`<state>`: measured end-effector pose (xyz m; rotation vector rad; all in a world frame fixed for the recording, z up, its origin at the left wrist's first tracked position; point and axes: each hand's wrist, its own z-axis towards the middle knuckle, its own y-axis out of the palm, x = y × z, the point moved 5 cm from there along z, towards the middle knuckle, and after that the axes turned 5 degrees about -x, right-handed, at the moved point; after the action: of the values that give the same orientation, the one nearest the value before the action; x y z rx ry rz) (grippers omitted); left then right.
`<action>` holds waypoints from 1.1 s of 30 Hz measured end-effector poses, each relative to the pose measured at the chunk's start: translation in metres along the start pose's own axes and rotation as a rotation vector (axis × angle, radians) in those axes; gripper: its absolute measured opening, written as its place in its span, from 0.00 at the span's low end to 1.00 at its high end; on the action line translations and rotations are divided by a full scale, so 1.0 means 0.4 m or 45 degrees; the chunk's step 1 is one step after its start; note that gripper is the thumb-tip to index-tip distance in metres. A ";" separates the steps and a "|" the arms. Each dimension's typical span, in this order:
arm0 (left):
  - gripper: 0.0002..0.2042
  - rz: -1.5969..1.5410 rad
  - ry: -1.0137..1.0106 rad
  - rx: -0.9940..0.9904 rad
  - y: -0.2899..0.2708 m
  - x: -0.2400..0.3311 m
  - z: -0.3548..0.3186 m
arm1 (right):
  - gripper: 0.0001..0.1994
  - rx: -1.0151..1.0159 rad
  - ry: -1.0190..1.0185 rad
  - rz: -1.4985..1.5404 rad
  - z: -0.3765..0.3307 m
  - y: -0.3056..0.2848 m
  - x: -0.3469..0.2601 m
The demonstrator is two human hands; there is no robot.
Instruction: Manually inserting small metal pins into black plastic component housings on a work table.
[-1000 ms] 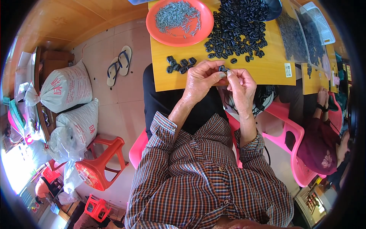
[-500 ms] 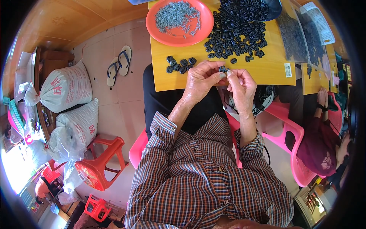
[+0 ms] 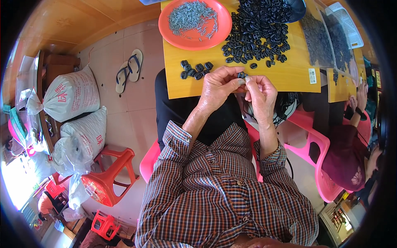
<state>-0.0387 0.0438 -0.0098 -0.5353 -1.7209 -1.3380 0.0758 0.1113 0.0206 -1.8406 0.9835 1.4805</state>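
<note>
Above the near edge of the yellow table, my left hand [image 3: 217,87] pinches a small black oval piece [image 3: 241,75] between thumb and fingers. My right hand [image 3: 262,93] meets it there, thumb and fingertips closed against the same piece; anything smaller between them is hidden. Left of my hands lies a small group of black oval pieces [image 3: 191,72], several with two holes. Farther off, an orange-red plate [image 3: 164,31] holds many thin grey rod-like bits [image 3: 190,17]. Beside the plate spreads a large heap of black oval pieces [image 3: 260,39].
Clear bags of dark pieces [image 3: 316,39] and a white basket [image 3: 346,25] stand to the right. A co-worker's hand [image 3: 361,97] is at the neighbouring table. On the left are white sacks [image 3: 74,91], a red stool [image 3: 111,175] and flip-flops [image 3: 134,66] on the floor.
My hands stay almost in place, with only slight finger movement at the black piece. At the right, the co-worker's hands and arm have shifted.
</note>
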 end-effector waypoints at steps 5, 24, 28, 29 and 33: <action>0.14 0.039 0.017 0.005 -0.003 0.000 -0.001 | 0.07 -0.045 0.000 0.063 0.003 -0.004 0.001; 0.14 0.090 0.002 -0.096 -0.016 0.003 -0.011 | 0.06 -0.377 0.265 0.407 0.031 -0.018 0.029; 0.14 0.128 -0.006 -0.113 -0.014 0.004 -0.010 | 0.05 -0.387 0.247 0.383 0.031 -0.023 0.033; 0.14 0.128 -0.008 -0.114 -0.015 0.005 -0.010 | 0.05 -0.385 0.248 0.384 0.031 -0.024 0.033; 0.13 0.138 -0.027 -0.133 -0.015 0.006 -0.012 | 0.06 -0.408 0.274 0.355 0.031 -0.023 0.038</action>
<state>-0.0430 0.0370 -0.0110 -0.6945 -1.6219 -1.3544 0.0783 0.1237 0.0029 -2.1972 1.2018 1.7111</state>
